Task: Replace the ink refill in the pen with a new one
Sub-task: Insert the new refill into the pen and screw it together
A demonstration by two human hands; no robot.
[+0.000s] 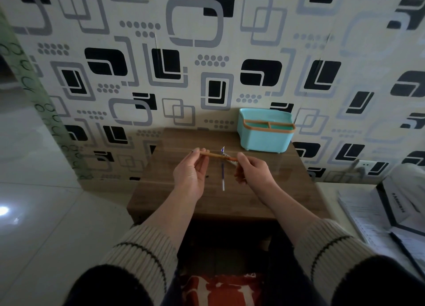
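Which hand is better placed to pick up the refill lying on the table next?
Probably the right hand. Both hands hold the pen by its ends, but the refill lies closer to the right hand's fingers, while the left hand is slightly farther away.

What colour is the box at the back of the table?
The box is light turquoise with an orange-brown rim, seen clearly in the head view.

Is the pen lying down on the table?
No, both hands, left hand and right hand, hold the pen up above the table.
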